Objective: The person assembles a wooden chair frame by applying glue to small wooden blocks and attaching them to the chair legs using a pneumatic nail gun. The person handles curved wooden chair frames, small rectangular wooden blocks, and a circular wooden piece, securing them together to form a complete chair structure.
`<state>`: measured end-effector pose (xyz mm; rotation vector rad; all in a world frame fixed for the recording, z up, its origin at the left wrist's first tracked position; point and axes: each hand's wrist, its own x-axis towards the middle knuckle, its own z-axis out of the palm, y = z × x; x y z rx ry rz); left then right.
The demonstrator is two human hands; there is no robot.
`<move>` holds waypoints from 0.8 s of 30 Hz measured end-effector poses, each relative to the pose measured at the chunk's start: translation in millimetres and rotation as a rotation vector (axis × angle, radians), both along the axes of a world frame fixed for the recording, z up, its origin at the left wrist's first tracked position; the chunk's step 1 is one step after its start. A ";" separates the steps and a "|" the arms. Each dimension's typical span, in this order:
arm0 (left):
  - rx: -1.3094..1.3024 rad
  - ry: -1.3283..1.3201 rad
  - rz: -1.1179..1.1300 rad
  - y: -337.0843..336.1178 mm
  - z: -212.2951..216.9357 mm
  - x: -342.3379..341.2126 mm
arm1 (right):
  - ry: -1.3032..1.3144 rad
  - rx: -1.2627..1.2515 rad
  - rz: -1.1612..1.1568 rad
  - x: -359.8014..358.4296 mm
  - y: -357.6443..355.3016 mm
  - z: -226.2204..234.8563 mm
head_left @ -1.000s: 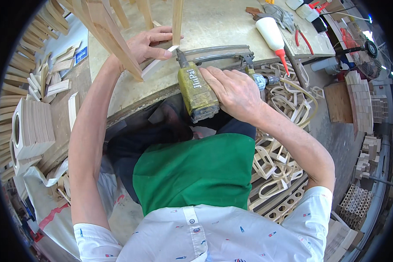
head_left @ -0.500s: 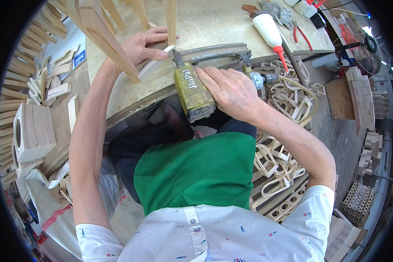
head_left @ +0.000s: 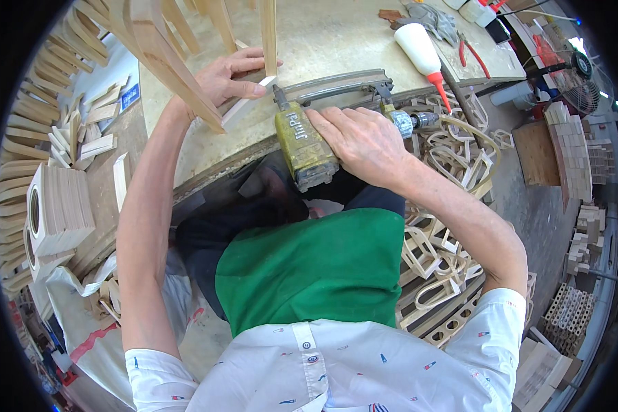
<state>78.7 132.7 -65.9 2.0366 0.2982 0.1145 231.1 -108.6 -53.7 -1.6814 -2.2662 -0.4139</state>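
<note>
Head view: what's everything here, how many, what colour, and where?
nail gun: one, yellow, centre
wooden legs: several, tan, top left
wooden strip: one, pale, left of nail gun
workbench: one, beige, top centre
bottles: several, white, top right
pliers: one, red, top right
gloves: number unclear, grey, top right
hose: one, yellowish, right
fan: one, dark, far right
looped pieces: many, pale, right
stacked panels: many, pale, left
curved slats: many, tan, left edge
block stacks: several, pale, far right
apron: one, green, lap
shirt: one, white, bottom
left hand: one, bare, at legs
right hand: one, bare, on nail gun
</note>
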 end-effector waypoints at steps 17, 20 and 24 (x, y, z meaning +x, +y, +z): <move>-0.074 -0.112 0.608 -23.9 16.3 -97.9 | 1.557 -0.312 -0.490 121.3 87.5 38.8; 0.048 -0.198 0.805 -21.5 14.4 -112.7 | 1.659 -0.366 -0.486 137.5 105.2 12.4; 0.202 -0.311 0.886 -14.1 10.1 -94.0 | 1.236 -0.353 -0.657 147.1 117.4 -0.8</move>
